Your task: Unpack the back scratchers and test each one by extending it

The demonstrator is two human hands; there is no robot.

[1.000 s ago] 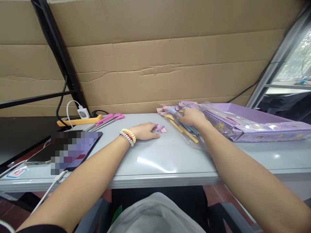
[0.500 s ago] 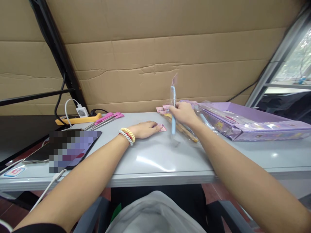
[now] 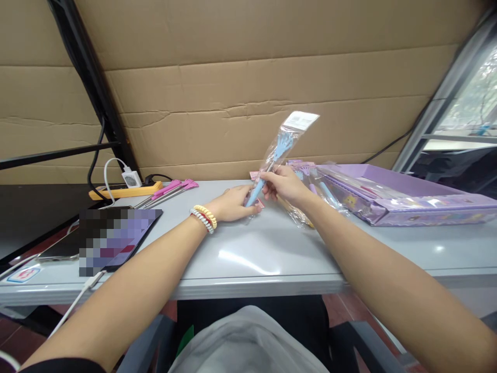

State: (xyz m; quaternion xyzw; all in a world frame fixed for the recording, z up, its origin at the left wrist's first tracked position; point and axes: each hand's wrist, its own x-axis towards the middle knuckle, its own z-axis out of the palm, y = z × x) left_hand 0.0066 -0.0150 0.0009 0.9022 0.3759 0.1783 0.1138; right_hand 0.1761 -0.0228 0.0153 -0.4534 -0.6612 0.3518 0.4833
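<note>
A blue back scratcher [image 3: 255, 192] with a hand-shaped head is sealed in a clear plastic sleeve with a white label at its top. It leans upward to the right above the table. My right hand [image 3: 285, 185] is closed around its middle. My left hand [image 3: 232, 203], wearing bracelets, has its thumb and fingers on either side of the handle's lower end, closed on it. A small pink card [image 3: 260, 203] shows partly behind my left thumb. More wrapped back scratchers [image 3: 328, 191] lie beside and beyond my right hand, partly hidden by it.
At the right stands a purple box [image 3: 430, 210] with wrapped items on it. On the left are pink-handled metal back scratchers [image 3: 171, 190], a yellow power strip [image 3: 124, 192] with a white charger [image 3: 131, 178], and a tablet [image 3: 132, 243]. A cardboard wall [image 3: 248, 77] closes off the back.
My right hand has moved left and tilted the wrapped back scratcher, bringing its handle end to my left hand. My left fingers now close around that end.
</note>
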